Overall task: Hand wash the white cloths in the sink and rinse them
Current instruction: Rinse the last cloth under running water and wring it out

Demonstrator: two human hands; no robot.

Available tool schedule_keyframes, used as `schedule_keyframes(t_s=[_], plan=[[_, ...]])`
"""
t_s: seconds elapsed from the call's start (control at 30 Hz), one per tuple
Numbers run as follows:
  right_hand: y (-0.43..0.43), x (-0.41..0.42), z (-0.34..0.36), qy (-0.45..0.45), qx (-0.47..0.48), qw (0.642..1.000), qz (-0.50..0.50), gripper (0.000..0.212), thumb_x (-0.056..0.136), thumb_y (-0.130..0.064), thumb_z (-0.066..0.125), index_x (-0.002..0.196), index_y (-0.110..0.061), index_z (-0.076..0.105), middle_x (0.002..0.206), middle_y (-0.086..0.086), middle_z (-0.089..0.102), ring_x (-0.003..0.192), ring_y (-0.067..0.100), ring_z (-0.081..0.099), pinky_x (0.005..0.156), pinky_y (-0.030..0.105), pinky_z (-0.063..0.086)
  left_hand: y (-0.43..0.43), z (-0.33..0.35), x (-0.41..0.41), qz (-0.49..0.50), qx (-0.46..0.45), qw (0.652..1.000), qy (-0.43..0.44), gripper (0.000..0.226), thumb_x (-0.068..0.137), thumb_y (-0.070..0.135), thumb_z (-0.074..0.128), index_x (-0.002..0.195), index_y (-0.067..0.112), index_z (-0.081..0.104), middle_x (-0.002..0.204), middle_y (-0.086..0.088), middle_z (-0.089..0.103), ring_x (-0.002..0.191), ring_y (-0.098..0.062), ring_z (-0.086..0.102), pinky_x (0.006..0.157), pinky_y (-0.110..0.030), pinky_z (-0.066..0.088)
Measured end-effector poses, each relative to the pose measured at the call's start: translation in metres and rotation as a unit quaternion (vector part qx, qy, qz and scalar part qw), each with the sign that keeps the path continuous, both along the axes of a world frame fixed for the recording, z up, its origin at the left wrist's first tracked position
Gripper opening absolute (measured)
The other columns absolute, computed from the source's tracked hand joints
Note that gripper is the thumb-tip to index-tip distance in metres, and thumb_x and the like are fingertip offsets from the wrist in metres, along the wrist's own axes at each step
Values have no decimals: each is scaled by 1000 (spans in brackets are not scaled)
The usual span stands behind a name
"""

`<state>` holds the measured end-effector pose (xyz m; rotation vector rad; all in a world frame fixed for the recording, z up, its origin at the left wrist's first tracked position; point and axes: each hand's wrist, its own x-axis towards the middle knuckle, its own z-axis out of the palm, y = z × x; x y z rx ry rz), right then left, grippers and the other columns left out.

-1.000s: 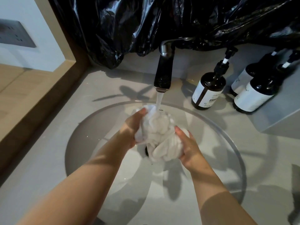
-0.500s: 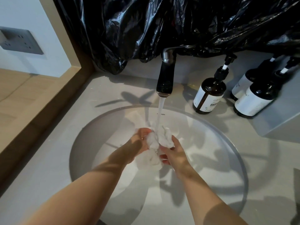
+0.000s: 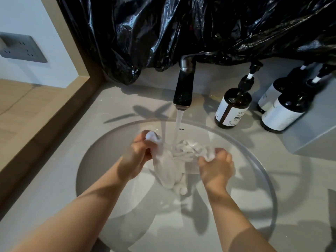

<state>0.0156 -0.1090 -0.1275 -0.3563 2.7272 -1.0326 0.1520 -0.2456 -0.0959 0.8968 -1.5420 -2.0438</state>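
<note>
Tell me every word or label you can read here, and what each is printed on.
"NZA": the end of a mark on the back wall of the sink; its first letters are hidden behind the water stream.
Label on the nearest pump bottle: print too blurred to read.
Labels on the rear pump bottle and the right pump bottle: too small and blurred to read.

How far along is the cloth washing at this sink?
Done: the tap runs and the white cloth is soaked. In hand: the left hand and right hand grip it, spread under the water stream over the sink. Left: finishing the rinse and wringing out; no other cloth shows.
</note>
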Motion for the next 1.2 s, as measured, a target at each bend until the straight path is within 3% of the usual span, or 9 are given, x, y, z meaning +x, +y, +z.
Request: schedule_keyframes(t_s=[0.1,0.23,0.33,0.53,0.63,0.73,0.83,1.0,1.2], plan=[[-6,9,5,63,-63,984,157,69,65,-29,67,131,-22,50,135,1,48,124,23,43,105,38,30,11,19,-14,6,22,999,25,13,59,9,50,66,8,39,68,-11,39,61,-23,40,56,-29,32],[-10,5,27,-165,-43,941,292,46,56,-40,59,98,-57,49,94,-17,63,102,12,59,103,37,36,9,38,-22,9,87,994,68,11,76,9,42,66,12,39,62,-7,45,58,-20,47,53,-22,43],[-4,5,44,-200,-153,924,287,10,66,-36,65,75,-36,61,62,-16,56,70,9,56,74,20,44,2,55,-25,16,125,987,100,26,81,7,34,60,14,49,62,-6,50,59,-20,50,62,-28,43],[-4,1,54,-215,-278,907,231,15,77,-10,61,72,-15,48,47,-16,39,47,3,35,45,16,27,-5,56,-23,5,137,978,155,20,67,6,34,58,15,50,63,-3,51,67,-20,54,70,-30,45],[-1,3,39,-300,-184,912,211,8,81,-14,61,81,-20,56,64,-8,55,60,10,49,52,19,36,1,22,-24,71,198,971,115,13,72,7,40,74,7,53,77,-13,59,77,-27,56,74,-36,46],[10,10,16,-342,-95,905,235,24,90,-23,60,111,-32,53,66,-5,60,55,9,53,48,16,40,13,6,-22,62,213,970,103,11,55,3,50,61,9,42,67,-10,48,61,-26,51,63,-32,48],[7,13,8,-291,-59,920,256,13,90,-24,61,102,-25,56,62,-6,50,42,1,44,44,13,35,15,2,-19,55,238,966,80,10,50,13,49,50,7,56,71,-14,54,65,-29,56,66,-33,48],[-16,5,17,-261,-73,924,271,28,86,-23,66,110,-24,52,95,-3,52,91,23,60,77,30,50,4,6,-17,37,282,953,104,27,69,27,42,53,9,53,66,-11,58,64,-29,61,75,-38,43],[-34,0,39,-348,-233,896,148,16,87,-17,56,101,-9,55,92,11,62,81,25,61,68,32,49,-10,1,-21,-54,47,997,26,47,70,20,74,106,-1,53,92,-15,61,87,-28,63,76,-36,55]])
